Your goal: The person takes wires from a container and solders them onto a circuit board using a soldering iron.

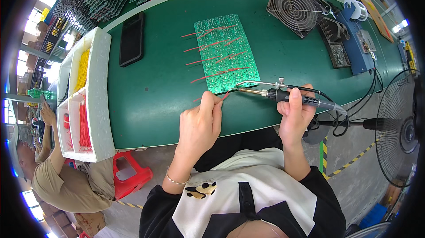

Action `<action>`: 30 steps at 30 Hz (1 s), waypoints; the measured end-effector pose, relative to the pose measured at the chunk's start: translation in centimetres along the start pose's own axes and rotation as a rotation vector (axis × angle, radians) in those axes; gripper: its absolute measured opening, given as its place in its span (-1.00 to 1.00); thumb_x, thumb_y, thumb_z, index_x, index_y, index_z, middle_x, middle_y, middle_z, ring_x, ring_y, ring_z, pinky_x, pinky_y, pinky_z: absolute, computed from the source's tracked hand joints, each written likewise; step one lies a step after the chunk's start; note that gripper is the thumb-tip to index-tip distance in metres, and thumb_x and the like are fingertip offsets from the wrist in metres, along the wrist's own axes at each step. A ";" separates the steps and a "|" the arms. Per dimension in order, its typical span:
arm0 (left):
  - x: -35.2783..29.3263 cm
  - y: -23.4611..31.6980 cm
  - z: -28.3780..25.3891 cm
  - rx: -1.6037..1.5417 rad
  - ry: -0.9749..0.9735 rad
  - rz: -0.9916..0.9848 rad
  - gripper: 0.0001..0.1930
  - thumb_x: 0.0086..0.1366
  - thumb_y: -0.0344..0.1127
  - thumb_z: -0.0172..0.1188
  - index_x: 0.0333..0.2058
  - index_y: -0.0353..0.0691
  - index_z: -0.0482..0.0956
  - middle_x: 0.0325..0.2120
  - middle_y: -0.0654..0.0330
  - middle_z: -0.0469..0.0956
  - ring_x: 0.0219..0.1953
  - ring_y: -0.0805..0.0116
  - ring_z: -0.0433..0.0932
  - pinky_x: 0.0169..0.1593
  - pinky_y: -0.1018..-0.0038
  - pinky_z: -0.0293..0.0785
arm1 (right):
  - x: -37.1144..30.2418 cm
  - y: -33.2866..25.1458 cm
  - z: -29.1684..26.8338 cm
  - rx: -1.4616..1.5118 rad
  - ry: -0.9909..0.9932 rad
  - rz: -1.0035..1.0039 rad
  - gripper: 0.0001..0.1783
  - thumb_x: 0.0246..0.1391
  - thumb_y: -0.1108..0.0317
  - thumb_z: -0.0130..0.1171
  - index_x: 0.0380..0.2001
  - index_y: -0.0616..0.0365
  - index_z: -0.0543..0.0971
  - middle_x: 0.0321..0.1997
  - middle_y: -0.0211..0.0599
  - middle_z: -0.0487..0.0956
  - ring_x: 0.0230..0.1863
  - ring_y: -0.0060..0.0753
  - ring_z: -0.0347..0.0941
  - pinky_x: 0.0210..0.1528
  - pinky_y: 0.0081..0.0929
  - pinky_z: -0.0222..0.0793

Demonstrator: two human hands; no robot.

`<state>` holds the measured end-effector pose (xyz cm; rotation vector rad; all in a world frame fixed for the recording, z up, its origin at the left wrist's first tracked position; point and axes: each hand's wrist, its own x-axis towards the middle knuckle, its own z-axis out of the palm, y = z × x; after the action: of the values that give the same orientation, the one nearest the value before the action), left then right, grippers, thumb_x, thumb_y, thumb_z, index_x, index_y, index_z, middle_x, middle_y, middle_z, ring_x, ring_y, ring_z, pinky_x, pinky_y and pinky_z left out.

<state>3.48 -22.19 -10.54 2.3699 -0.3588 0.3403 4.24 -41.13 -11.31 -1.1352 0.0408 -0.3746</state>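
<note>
A green panel of small circuit boards (241,63) lies on the bench in front of me, with several red wires lying across it in rows and sticking out past its left side. At its near edge my left hand (199,120) is closed, pinching a red wire (226,95) whose end reaches the board. My right hand (294,116) is wrapped round a soldering iron (279,95) fitted with a thin metal feed tube (256,82). The iron's tip and the tube's end meet at the panel's near edge, close to the wire end; exact contact is too small to tell.
To the left stand a white foam box (104,118) of red and yellow wires and a black phone (132,38). A square fan (294,5) and a blue soldering station (354,38) sit at the right. A co-worker (73,180) is at the far left.
</note>
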 end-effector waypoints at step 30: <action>0.8 2.6 2.8 -0.048 0.205 -0.042 -0.91 0.11 -0.56 0.11 -0.49 -0.31 0.37 -0.84 0.28 0.20 -0.81 0.59 0.11 -0.69 0.65 0.06 | 0.6 -0.5 -2.6 0.083 0.073 -0.102 -0.84 0.10 0.37 0.03 -0.42 0.18 0.30 -0.54 -0.50 0.27 -0.64 -0.79 0.05 -0.65 -0.73 -0.02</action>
<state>3.69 -26.10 -10.67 2.2674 -0.2179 0.5440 4.10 -43.79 -11.88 -1.0442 0.0310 -0.5041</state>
